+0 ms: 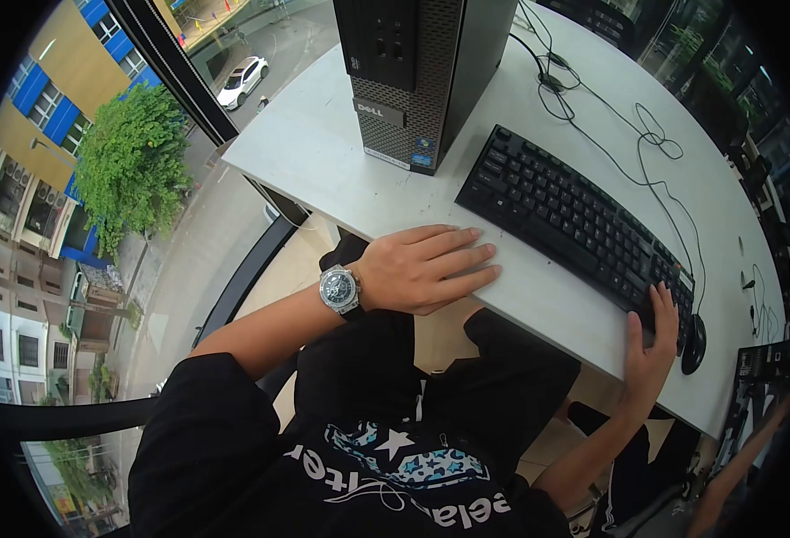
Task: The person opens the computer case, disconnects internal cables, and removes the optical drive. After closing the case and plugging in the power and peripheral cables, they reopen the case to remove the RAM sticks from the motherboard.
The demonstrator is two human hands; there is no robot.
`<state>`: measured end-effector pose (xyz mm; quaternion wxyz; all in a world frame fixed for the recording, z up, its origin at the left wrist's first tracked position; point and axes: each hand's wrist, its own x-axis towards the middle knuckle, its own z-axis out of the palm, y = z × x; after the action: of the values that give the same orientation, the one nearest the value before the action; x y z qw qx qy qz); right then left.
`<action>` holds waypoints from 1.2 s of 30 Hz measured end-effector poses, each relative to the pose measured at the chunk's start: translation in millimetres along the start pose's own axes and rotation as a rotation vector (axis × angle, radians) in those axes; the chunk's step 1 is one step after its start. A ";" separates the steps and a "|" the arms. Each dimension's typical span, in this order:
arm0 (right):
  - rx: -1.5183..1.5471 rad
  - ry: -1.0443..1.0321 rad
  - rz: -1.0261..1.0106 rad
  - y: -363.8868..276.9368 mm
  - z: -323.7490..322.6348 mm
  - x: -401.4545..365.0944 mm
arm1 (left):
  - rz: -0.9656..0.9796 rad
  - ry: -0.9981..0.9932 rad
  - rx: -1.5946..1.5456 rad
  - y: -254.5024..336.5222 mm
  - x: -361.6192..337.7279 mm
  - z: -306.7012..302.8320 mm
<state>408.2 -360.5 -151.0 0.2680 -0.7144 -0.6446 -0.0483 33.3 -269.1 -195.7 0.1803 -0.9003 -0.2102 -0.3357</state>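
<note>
My left hand (426, 269) lies flat on the front edge of the white table (323, 143), fingers stretched out and holding nothing, with a watch (339, 290) on the wrist. Just beyond its fingers is the black keyboard (574, 215), set at a slant. Over the keyboard's right end rests my right hand (653, 339), thumb and fingers apart, fingertips on the keys. A black mouse (694, 344) sits right beside that hand. Behind the keyboard's left end stands a black Dell computer tower (422, 81), upright on the table.
Black cables (646, 170) run loosely across the table behind the keyboard. At the right edge are a black device (767, 361) and another person's arm (740, 462). A window on the left shows a street, a tree (135, 161) and a white car (243, 82).
</note>
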 end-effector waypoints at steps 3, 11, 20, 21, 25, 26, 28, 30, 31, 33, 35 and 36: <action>0.003 -0.001 0.006 1.2 1.3 -0.3 | 0.004 0.009 -0.026 -0.7 0.4 -0.8; 0.122 0.102 0.063 -8.7 -3.1 -1.0 | 0.034 0.010 -0.011 -2.2 3.7 -3.6; 0.088 0.135 -0.039 2.3 -3.2 -2.3 | 0.005 -0.020 -0.004 2.4 10.8 -7.1; 0.084 0.135 -0.043 2.6 -4.0 -2.9 | 0.002 -0.014 0.011 3.3 10.3 -7.1; 0.107 0.147 -0.031 0.2 -5.7 -3.5 | -0.004 0.034 0.003 4.3 11.8 -6.0; 0.105 0.170 -0.034 2.0 -5.0 -3.1 | 0.011 0.049 0.012 4.6 11.9 -5.9; 0.072 0.159 -0.098 5.4 -5.3 -3.3 | -0.030 0.061 -0.012 6.6 11.6 -6.6; 0.039 0.199 -0.101 4.5 -5.9 -3.7 | -0.039 0.093 -0.029 11.0 13.1 -7.6; 0.078 0.188 -0.079 2.2 -7.2 -4.4 | -0.077 0.101 -0.027 12.8 11.1 -6.1; 0.155 0.177 -0.028 -3.9 -10.0 -3.9 | -0.141 0.119 -0.030 17.1 11.6 -5.9; 0.116 0.211 -0.067 3.5 -5.2 -4.8 | -0.135 0.142 -0.029 17.8 14.0 -6.5; 0.081 0.227 -0.105 6.2 -3.8 -5.2 | -0.141 0.152 -0.031 18.5 14.1 -6.6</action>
<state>414.3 -367.0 -151.9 0.3652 -0.6580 -0.6482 -0.1168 48.8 -284.1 -184.9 0.1577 -0.8578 -0.2535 -0.4183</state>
